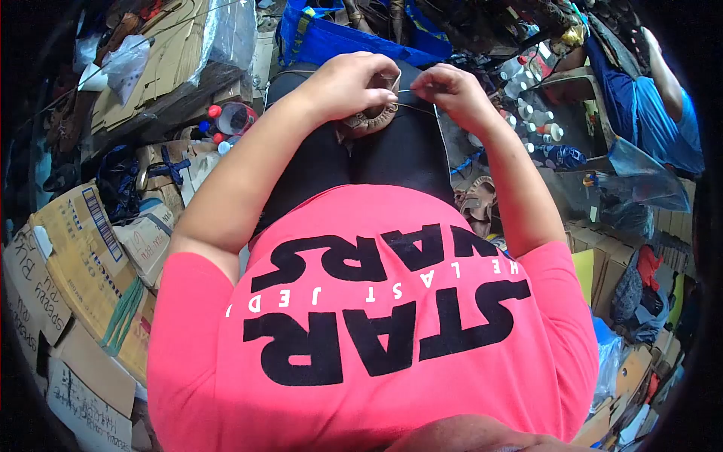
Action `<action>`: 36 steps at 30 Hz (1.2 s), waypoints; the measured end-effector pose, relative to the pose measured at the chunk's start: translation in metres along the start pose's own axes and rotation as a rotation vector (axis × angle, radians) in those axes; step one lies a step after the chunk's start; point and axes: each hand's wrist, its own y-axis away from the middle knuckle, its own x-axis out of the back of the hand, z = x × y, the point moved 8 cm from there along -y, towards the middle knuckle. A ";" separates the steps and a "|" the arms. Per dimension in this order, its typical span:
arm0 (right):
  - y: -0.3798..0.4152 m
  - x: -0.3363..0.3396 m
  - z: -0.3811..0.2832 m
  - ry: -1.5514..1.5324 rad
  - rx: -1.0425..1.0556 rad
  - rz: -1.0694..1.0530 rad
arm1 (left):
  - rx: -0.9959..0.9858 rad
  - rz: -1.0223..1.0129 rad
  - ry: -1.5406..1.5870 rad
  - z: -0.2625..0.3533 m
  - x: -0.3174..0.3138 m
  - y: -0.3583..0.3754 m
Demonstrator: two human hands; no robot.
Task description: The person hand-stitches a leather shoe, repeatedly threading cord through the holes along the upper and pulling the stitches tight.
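Note:
On my dark-clad lap rests a tan-brown leather shoe [370,123], its rounded, stitched edge facing me. My left hand [352,84] is closed over the shoe, thumb and fingers pinching at its far side. To the right, my right hand [454,90] has its fingertips pressed together on a thin pale thread [413,91], which stretches across toward my left hand. Whether a needle is in those fingertips cannot be made out. Part of the shoe is hidden beneath my left hand.
Beyond my knees lies a blue bag [301,38] with brown shoes inside. Several plastic bottles [531,117] stand at the right, near another brown shoe [477,200]. Cardboard boxes [83,248] crowd the left. A person in blue clothing [663,124] is at the far right.

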 end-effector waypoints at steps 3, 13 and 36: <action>-0.008 -0.007 -0.001 0.157 -0.037 -0.085 | 0.068 -0.192 -0.124 -0.014 -0.021 -0.014; -0.005 -0.021 0.002 0.085 0.110 -0.112 | 0.366 -0.365 0.420 -0.046 -0.041 -0.006; 0.005 -0.055 -0.075 0.985 0.328 -0.311 | 0.204 -0.540 0.313 -0.029 -0.041 -0.005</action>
